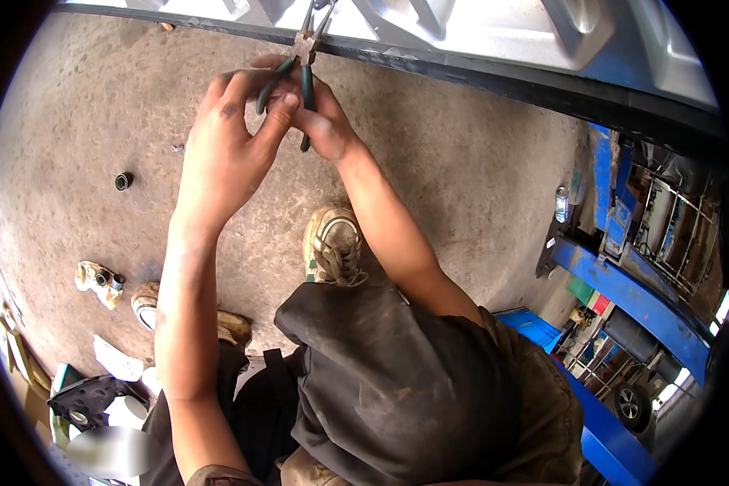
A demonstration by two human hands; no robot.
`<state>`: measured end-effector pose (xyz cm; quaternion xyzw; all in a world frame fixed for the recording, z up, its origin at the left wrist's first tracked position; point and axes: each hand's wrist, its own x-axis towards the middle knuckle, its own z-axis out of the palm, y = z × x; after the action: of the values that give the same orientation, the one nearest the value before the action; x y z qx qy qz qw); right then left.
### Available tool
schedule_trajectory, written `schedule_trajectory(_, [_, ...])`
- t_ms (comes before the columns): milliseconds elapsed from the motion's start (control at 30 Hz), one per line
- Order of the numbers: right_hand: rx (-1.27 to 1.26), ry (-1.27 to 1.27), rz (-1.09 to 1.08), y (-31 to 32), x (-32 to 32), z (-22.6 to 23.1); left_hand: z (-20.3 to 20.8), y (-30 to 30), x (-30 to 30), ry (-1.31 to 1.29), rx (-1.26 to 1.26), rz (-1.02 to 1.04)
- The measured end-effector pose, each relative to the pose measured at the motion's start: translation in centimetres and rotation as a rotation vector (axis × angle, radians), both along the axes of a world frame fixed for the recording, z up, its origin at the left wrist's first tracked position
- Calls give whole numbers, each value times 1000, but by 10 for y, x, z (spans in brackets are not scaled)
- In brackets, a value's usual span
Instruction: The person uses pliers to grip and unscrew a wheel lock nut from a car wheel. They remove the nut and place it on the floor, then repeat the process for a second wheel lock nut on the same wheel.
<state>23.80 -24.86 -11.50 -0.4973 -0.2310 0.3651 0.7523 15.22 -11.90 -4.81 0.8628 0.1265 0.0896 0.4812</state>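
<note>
The person works with a pair of slim grey-metal pliers with dark green handles [304, 50], held up against the dark lower edge of a silver, moulded metal panel [494, 28], their long noses spread apart. The right hand [324, 123] grasps the pliers by the handles; the left hand [236, 117] meets them from the left, thumb lying between the handles (whether it truly grips, I can't tell from here). Well below and left of the pliers, a small black ring-shaped part [123, 181] sits on the stained grey-brown concrete floor [73, 211]. Directly below the pliers is a scuffed beige lace-up shoe [332, 243]; far right of them, a blue steel beam [640, 296].
</note>
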Motion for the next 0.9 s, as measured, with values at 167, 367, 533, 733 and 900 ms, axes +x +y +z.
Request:
schedule_trajectory(167, [34, 6, -23, 1, 14, -8, -7, -6, 2, -4, 31, -16])
schedule_trajectory(367, [66, -42, 57, 0, 27, -13, -5, -2, 8, 20, -32, -19])
schedule_trajectory(533, [79, -57, 116, -5, 33, -34, -9, -3, 8, 58, -68, -14])
schedule_trajectory(733, [39, -26, 117, -5, 31, -25, -8, 1, 9, 88, -118, -10])
schedule_trajectory(900, [27, -157, 111, 2, 33, -24, -4, 9, 8, 128, -208, -16])
